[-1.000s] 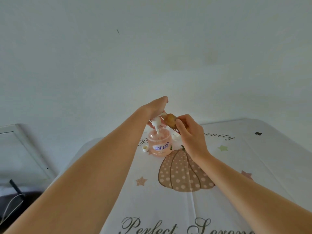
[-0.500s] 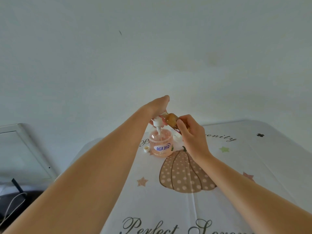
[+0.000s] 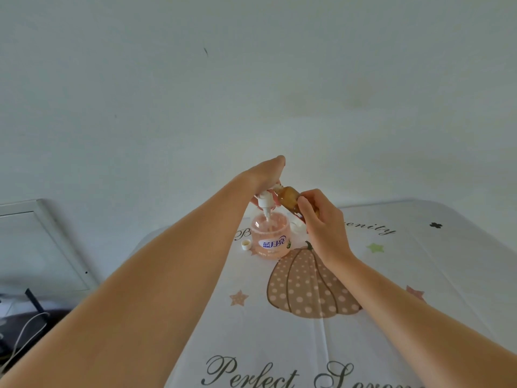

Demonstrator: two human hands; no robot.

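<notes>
1. Worktop (image 3: pixel 419 289): a printed cloth covers it. Script lettering lies nearest, with a spotted pumpkin (image 3: pixel 307 289) beyond it toward 12 o'clock.
2. Right grip (image 3: pixel 324 228), at 1 o'clock from the pumpkin: thumb and fingers pinch a small amber vial (image 3: pixel 289 196). The vial is held in the air, tilted, with its mouth aimed toward 10 o'clock.
3. Soap bottle (image 3: pixel 270 239): it stands upright on the cloth at 11 o'clock from the pumpkin and is partly full of pink liquid. A white cap (image 3: pixel 246 244) lies just beside it at 9 o'clock.
4. Pump head (image 3: pixel 264 198), at 12 o'clock above the soap bottle: the left grip (image 3: pixel 265 173) drapes over it, fingers curled down round it. The vial's mouth sits just beside the spout at 2 o'clock. I cannot tell whether they touch.
5. Handling: the vial looks light, hard and probably breakable, and it will get slippery if soap runs down it. It is best pinched low on its body, which leaves the mouth free. The squat soap bottle should stay put if the pump head is pressed straight down.
6. Farthest: a plain wall (image 3: pixel 251 79), with a pale frame (image 3: pixel 42 217) leaning on it at 9 o'clock.
</notes>
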